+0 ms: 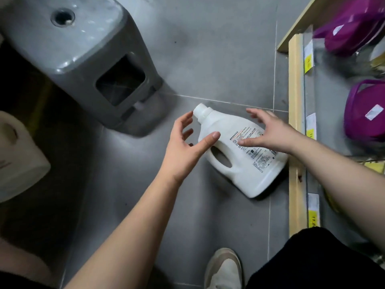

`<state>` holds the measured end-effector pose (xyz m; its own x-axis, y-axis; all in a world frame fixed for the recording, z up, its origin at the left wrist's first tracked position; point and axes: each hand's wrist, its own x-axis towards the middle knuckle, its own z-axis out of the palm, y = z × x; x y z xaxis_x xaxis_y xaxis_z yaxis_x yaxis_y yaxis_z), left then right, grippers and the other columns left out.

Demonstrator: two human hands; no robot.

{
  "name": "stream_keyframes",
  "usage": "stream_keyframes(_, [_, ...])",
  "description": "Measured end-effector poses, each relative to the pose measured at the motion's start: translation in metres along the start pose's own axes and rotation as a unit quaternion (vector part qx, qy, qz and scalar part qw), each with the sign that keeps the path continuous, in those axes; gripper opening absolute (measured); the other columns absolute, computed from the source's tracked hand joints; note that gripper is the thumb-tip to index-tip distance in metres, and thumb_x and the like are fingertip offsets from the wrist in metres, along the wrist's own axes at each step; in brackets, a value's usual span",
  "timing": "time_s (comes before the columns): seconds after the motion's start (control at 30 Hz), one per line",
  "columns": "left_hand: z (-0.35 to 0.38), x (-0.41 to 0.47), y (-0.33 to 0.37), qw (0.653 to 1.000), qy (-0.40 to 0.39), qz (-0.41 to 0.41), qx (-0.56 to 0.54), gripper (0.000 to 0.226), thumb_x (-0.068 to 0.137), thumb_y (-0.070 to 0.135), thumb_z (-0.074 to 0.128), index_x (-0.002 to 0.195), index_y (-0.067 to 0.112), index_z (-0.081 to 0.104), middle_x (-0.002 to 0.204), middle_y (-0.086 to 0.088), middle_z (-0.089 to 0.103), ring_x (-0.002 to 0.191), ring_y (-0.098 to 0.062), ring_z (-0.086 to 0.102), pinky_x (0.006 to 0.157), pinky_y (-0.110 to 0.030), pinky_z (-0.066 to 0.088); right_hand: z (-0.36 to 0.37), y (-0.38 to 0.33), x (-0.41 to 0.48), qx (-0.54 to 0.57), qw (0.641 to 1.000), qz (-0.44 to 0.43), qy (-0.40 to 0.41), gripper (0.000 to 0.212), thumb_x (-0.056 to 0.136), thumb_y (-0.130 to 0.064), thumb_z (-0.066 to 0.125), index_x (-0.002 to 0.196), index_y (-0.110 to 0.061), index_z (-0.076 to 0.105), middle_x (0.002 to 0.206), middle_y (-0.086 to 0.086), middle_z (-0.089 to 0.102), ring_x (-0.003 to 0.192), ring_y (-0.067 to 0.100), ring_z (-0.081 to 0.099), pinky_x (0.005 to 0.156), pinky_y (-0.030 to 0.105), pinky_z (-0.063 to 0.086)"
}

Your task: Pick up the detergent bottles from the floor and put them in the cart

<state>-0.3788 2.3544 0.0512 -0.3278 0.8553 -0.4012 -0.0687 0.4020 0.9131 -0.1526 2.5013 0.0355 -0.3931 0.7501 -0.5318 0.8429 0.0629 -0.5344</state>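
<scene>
A white detergent bottle [241,155] lies on its side on the grey tiled floor, cap pointing up-left, handle hole facing me, printed label upward. My left hand [187,147] hovers at the bottle's neck and shoulder with fingers spread; its thumb is at the bottle's side. My right hand [270,132] is spread over the label, fingertips just above or touching it. Neither hand grips the bottle. Another whitish bottle [16,155] with a handle shows at the left edge, in a dark area.
A grey plastic stool [87,59] stands on the floor just up-left of the bottle. A wooden shelf edge [295,132] with yellow price tags runs along the right; purple packs [364,113] lie on it. My shoe [225,270] is at the bottom.
</scene>
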Motion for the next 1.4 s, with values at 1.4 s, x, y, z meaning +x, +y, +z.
stream_keyframes(1.4, [-0.076, 0.042, -0.074, 0.972, -0.017, -0.193, 0.135, 0.103, 0.075, 0.035, 0.095, 0.16, 0.028, 0.036, 0.145, 0.001, 0.056, 0.121, -0.019, 0.058, 0.094, -0.029, 0.05, 0.171, -0.07, -0.009, 0.356, 0.891, 0.281, 0.021, 0.122, 0.04, -0.079, 0.086, 0.138, -0.014, 0.056, 0.127, 0.004, 0.071, 0.111, 0.026, 0.072, 0.103, 0.046, 0.058])
